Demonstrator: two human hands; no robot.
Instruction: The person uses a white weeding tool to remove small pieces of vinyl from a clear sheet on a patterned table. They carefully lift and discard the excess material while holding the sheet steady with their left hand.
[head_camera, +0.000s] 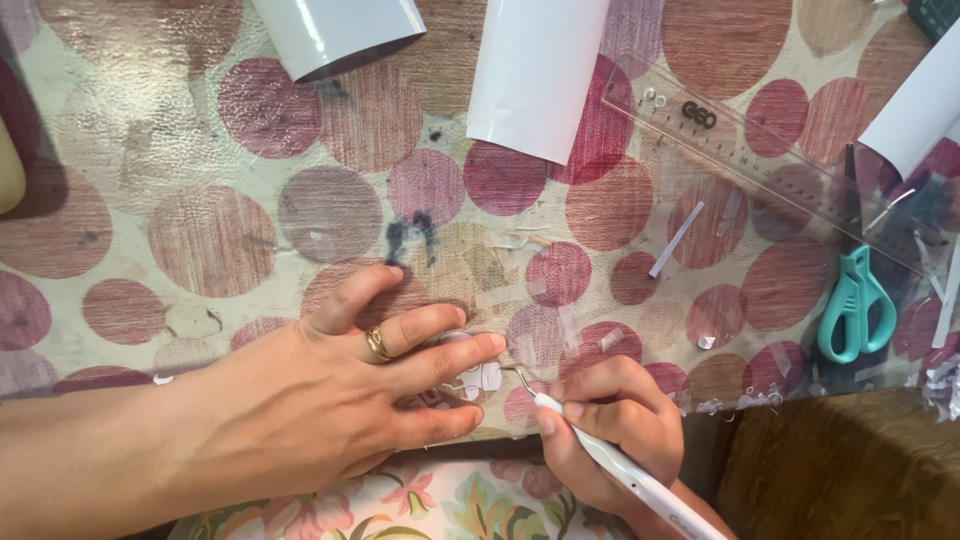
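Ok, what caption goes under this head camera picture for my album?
Left hand presses a sticker flat on the dotted tablecloth while the right hand picks at it with a white hook tool.

free: cloth left-centre | blocked: ruler (770, 165), scissors (855, 305) right, rolls (535, 75) top

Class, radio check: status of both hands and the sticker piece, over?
Left hand flat, pinning sticker piece. Right hand gripping white hook tool, tip at sticker edge. Nothing blocking.

Left hand (340, 400) lies flat, fingers spread, pressing a small white sticker (478, 380) onto the spotted tablecloth (200, 240). Right hand (610, 430) grips a white hook tool (620, 470), tip touching the sticker's edge. Teal scissors (856, 305) and a clear ruler (760, 150) lie well apart.
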